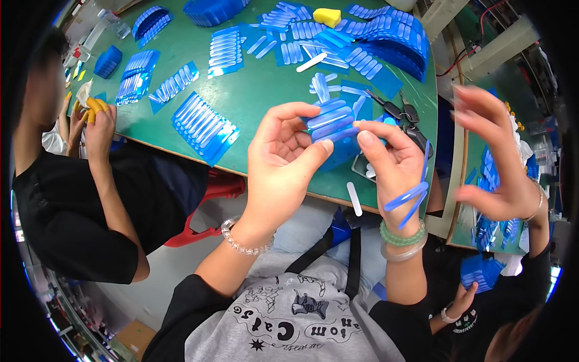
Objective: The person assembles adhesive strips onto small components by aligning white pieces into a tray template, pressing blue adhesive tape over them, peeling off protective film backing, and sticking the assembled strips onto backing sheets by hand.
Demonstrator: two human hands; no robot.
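Observation:
My left hand pinches the left side of a small blue sheet between thumb and fingers, above the table's front edge. Several long, rounded, glossy pieces lie side by side across this sheet. The thumb and forefinger of my right hand close on its right edge. Loose blue strips cling to the back of my right hand and wrist. Beneath my hands, more blue strips lie scattered on the green table. A white oblong strip sits near the front edge, left of my right wrist.
Blue sheets with rows of oblong pieces cover much of the green table. Black-handled scissors lie at the right, a yellow block at the back. Co-workers sit left and right; one's raised hand is close on my right.

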